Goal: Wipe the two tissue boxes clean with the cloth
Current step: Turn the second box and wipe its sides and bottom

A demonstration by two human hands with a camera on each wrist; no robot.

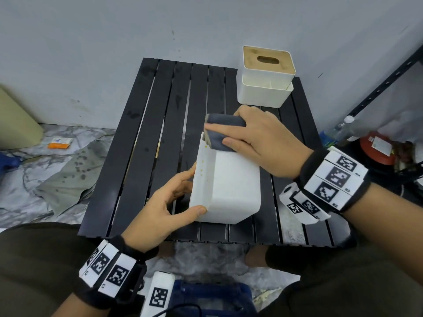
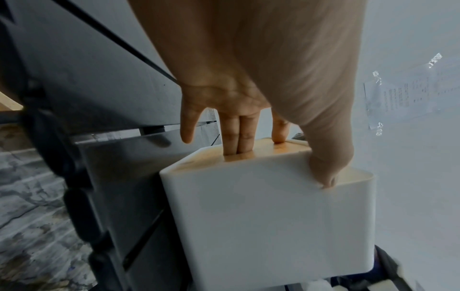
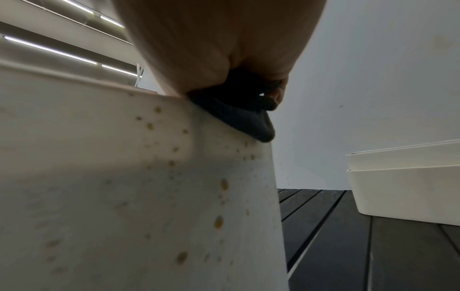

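Head view: left hand [image 1: 164, 209] clamps the near corner of the white box [image 1: 229, 186], thumb on the open rim, fingers inside. Right hand [image 1: 256, 143] pinches the folded dark cloth [image 1: 225, 131] against the box's far top edge. Yellow specks run along the inner wall. Second box [image 1: 266, 76], wooden lid, stands at the far right corner of the slatted black worktop [image 1: 146, 138], well apart from yours.

Left wrist view: fingers [image 2: 239, 137] hooked over the rim, thumb on the outer corner. Grip is narrow; my guess is a hard wipe could twist the box out or skid it on the slats.

Right wrist view: cloth [image 3: 239, 116] sits on the edge only, stains [image 3: 219, 221] below it untouched. Likely risk: you smear instead of lifting them, or skip the lower spots.

Room: grey wall behind, marbled floor with a rag and litter, metal shelf to the right.
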